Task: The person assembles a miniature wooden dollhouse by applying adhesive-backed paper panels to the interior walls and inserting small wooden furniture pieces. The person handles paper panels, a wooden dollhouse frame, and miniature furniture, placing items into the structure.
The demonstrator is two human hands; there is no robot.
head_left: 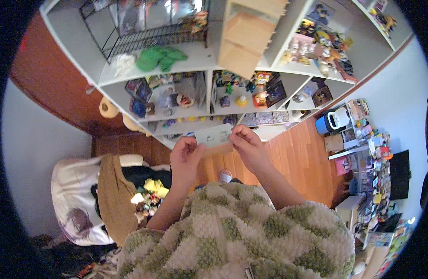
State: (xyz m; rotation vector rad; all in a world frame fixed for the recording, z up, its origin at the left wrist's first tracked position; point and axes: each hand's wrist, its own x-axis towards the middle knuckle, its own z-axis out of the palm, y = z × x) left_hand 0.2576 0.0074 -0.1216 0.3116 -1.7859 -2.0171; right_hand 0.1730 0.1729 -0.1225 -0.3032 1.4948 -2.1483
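Note:
A pale, flat card (213, 135) with small dark print is held up in front of me, between both hands. My left hand (187, 152) pinches its left edge, thumb toward me. At the opposite edge, my right hand (245, 143) grips it between thumb and curled fingers. Whether the card is a single sheet or a thin packet is too small to tell. Behind it rises a white shelf unit (209, 93) whose compartments hold figurines, boxes and other small items.
A green plush item (159, 58) and a black wire rack (153, 44) sit on an upper shelf beside a wooden drawer stand (245, 42). At left, a chair (67, 186) carries a brown cloth (114, 190). A crowded desk and a blue-and-white bin (337, 120) stand at right.

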